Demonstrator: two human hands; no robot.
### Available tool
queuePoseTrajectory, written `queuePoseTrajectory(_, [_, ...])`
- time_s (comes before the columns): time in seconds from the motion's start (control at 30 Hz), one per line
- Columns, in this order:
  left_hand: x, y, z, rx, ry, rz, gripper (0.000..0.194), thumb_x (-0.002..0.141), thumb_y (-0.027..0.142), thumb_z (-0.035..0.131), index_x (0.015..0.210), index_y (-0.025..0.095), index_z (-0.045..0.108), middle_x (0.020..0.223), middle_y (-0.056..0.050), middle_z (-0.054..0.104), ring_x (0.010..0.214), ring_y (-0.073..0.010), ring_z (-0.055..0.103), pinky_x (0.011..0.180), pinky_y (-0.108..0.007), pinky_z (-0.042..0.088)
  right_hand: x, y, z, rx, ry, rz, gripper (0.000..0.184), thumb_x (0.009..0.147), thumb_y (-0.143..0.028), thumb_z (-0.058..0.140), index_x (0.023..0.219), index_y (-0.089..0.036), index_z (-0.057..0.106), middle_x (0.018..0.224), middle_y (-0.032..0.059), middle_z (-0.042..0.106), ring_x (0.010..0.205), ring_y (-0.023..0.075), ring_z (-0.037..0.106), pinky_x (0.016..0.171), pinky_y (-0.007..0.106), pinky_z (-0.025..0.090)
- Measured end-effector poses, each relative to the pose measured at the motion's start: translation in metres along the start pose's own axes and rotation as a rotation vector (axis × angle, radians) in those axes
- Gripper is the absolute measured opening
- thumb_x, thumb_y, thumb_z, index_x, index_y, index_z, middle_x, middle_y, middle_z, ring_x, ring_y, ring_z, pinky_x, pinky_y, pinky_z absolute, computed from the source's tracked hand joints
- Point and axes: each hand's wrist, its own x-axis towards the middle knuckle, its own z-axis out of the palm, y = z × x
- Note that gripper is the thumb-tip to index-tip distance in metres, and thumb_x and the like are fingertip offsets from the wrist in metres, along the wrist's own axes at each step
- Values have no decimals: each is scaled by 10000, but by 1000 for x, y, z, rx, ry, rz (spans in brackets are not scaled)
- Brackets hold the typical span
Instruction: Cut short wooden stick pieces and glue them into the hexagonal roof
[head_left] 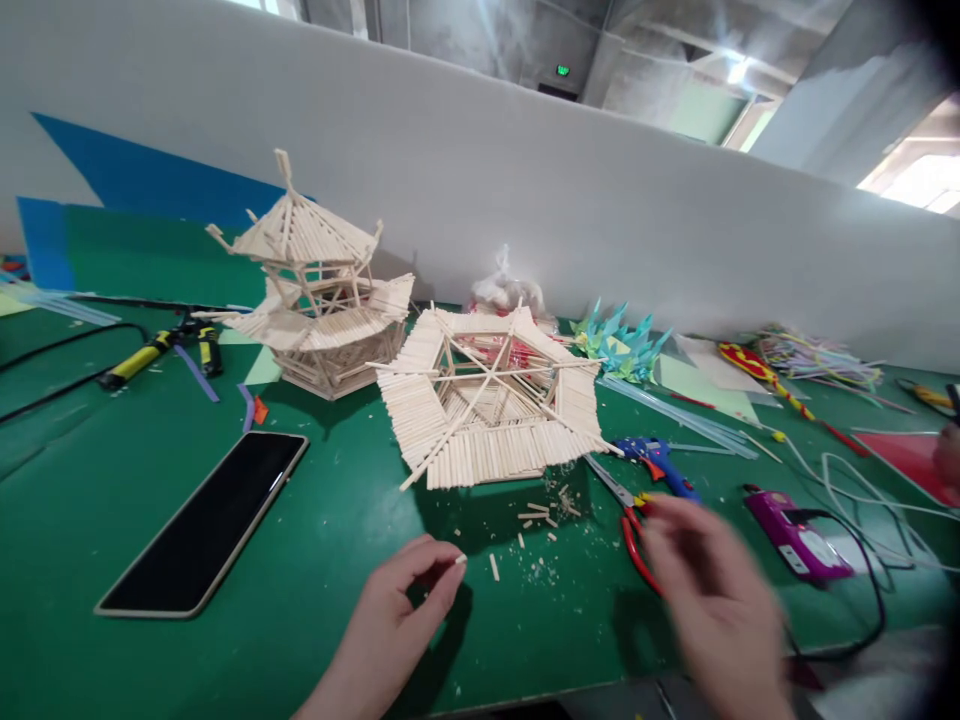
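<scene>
Left hand (pixel 401 605) pinching a bit of stick (pixel 461 559), right hand (pixel 709 600) blurred at the pliers (pixel 634 550).
Your left forearm angles in from the desk's (pixel 300 570) near edge, thumb and forefinger tips meeting; your right fingers point toward the red handles, but you cannot tell whether they grip. Beyond lie offcuts (pixel 535 515), then the stick roof (pixel 480 455), with the tower (pixel 300 237) behind, leftward.
</scene>
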Motion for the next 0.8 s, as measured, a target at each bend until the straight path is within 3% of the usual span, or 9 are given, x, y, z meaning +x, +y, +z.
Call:
queuePoseTrajectory(0.1, [5,2,3,72,-20,40,228,844,259,444,720,180,618,694,-29,581,682,-195,558,645,-304,425,-4,3,8,-103,-75,60,199,823,-248,526,963,-135,610,778,14,627,646,131,606,551,217,505])
queuePoseTrajectory(0.27, [13,3,5,172,-51,95,280,874,248,395,705,170,603,663,-26,577,653,-183,566,621,-293,443,-13,14,33,-200,-247,74,166,835,-193,460,946,-174,582,776,29,611,654,143,591,603,239,498])
queuePoseTrajectory(0.4, [20,-4,9,262,-47,136,255,876,228,390,768,159,611,716,-44,605,696,-185,588,646,-298,462,-7,8,42,-296,-346,48,159,813,-165,469,917,-200,584,801,25,617,730,155,592,657,250,478])
queuePoseTrajectory(0.6, [32,-6,21,507,-30,220,239,844,157,416,760,142,640,771,-106,642,776,-264,578,748,-448,421,12,-7,56,-521,-472,25,101,765,-134,508,729,-175,593,695,58,618,664,237,595,582,330,453])
queuePoseTrajectory(0.8, [40,-4,26,636,11,218,274,815,119,432,628,150,629,708,-130,652,729,-317,582,701,-537,404,19,-9,63,-596,-570,-48,187,752,-49,457,768,-138,620,810,149,662,772,309,614,628,395,469])
